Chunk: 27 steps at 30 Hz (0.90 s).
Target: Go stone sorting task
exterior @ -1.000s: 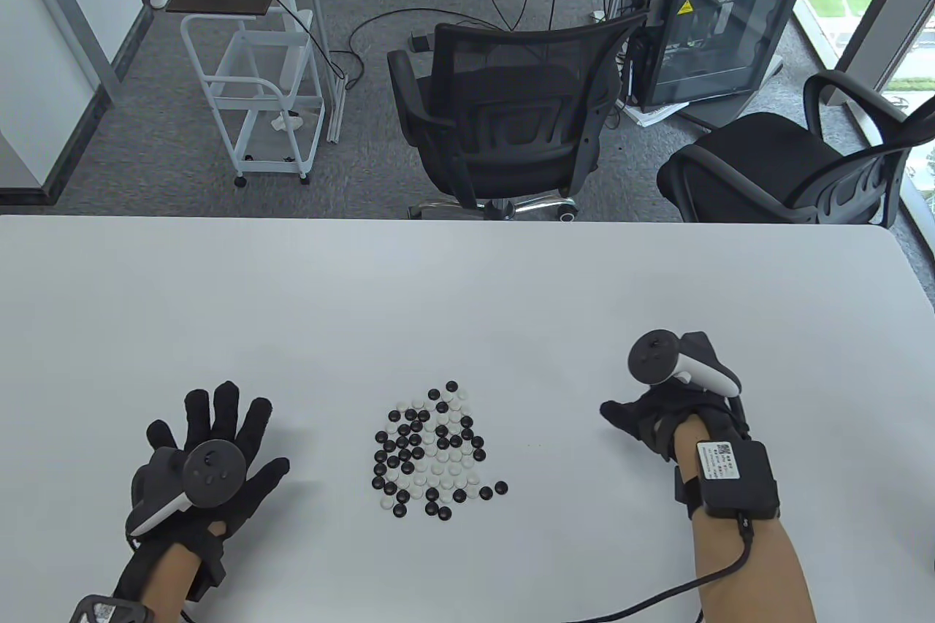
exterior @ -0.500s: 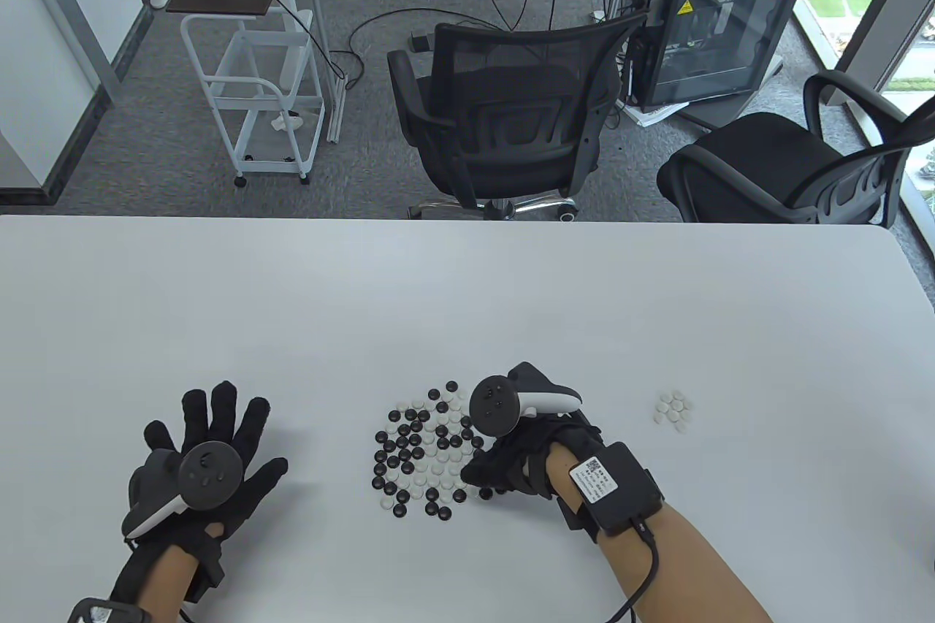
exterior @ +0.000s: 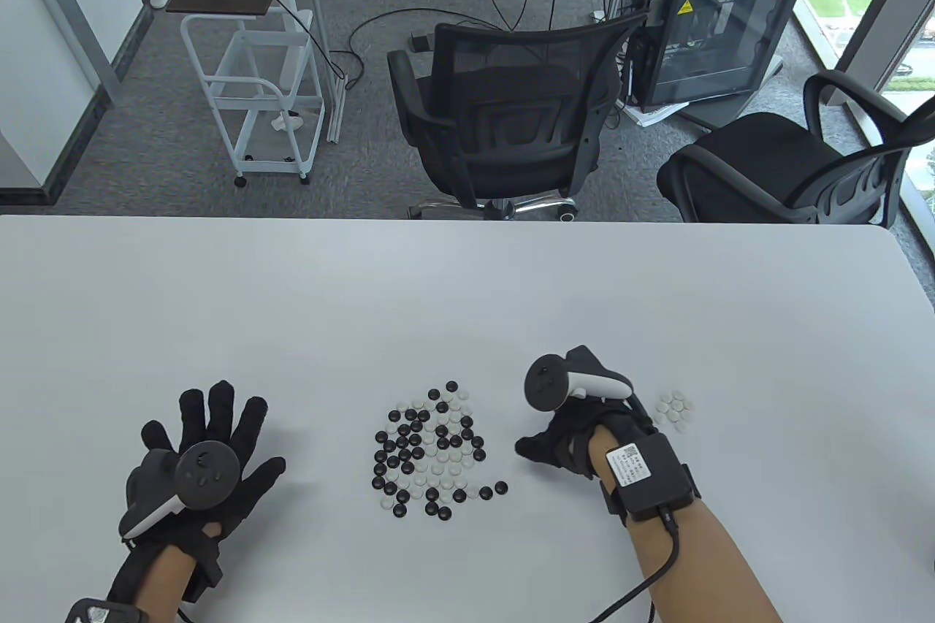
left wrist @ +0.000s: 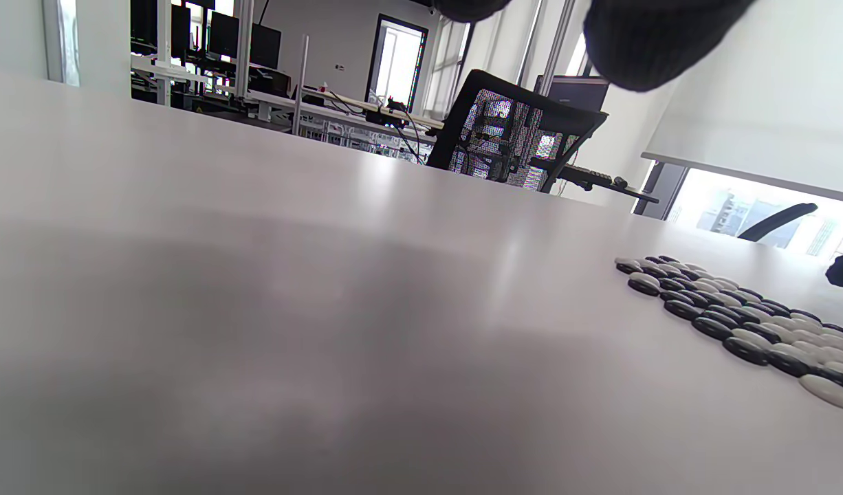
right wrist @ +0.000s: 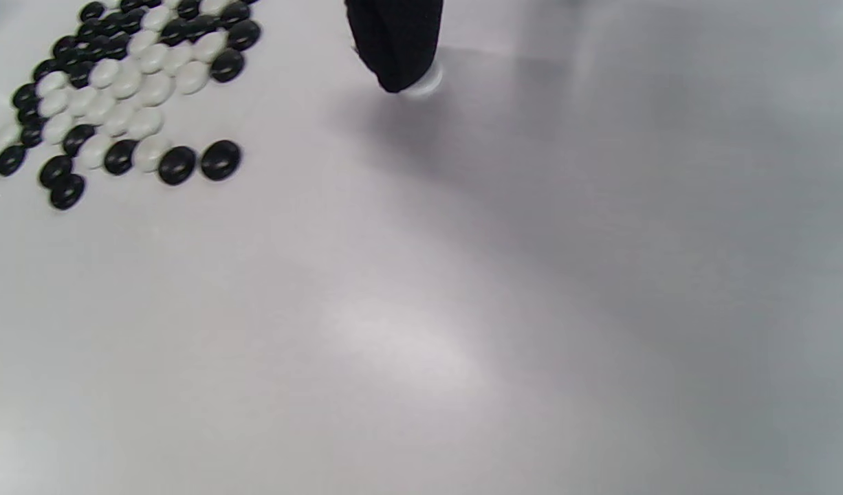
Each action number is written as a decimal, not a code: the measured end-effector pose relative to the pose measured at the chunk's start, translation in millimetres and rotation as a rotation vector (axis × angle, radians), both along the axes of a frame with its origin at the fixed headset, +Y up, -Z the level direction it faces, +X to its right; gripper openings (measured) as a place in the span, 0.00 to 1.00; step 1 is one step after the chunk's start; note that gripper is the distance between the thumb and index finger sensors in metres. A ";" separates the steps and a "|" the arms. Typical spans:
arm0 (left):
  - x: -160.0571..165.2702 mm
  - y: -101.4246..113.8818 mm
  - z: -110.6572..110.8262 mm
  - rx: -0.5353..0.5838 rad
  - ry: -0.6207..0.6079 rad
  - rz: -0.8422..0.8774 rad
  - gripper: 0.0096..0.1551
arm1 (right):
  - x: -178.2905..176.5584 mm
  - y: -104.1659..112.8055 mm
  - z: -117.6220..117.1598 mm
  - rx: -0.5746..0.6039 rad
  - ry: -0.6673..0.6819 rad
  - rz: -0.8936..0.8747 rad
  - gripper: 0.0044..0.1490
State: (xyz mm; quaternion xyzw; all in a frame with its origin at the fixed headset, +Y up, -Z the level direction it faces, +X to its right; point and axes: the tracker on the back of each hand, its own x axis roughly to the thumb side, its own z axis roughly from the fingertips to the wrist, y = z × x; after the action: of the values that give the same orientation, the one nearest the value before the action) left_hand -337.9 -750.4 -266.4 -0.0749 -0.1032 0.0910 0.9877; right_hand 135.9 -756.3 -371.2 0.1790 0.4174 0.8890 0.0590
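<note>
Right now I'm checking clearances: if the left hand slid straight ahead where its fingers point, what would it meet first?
Nothing, as far as visible: the left hand points up bare table; the mixed stones lie off to its right.

Overhead (wrists low); shared stones [exterior: 427, 451].

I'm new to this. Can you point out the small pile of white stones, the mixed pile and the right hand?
small pile of white stones [exterior: 673, 409], table view, its middle.
mixed pile [exterior: 429, 449], table view, its centre.
right hand [exterior: 566, 440], table view, the glove's back.
</note>
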 end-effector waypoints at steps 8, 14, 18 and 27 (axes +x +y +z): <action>0.5 -0.5 -0.3 -0.009 0.001 -0.005 0.50 | 92.9 3.0 -2.5 0.010 -0.267 0.106 0.43; 2.2 -0.9 -0.8 -0.013 -0.001 -0.013 0.50 | 130.6 1.4 2.0 0.037 -0.355 0.137 0.43; 3.8 -1.7 -1.5 -0.018 -0.004 -0.021 0.50 | 141.1 -0.7 3.9 0.038 -0.390 0.123 0.43; 5.1 -2.0 -2.1 -0.021 -0.002 -0.024 0.50 | 130.4 11.9 -2.9 0.094 -0.400 0.016 0.45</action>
State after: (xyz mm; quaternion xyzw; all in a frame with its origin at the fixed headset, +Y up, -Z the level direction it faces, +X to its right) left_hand -332.8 -752.4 -268.6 -0.0868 -0.1023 0.0802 0.9877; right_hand 266.4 -744.4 -374.1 -0.0021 0.3568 0.9257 0.1251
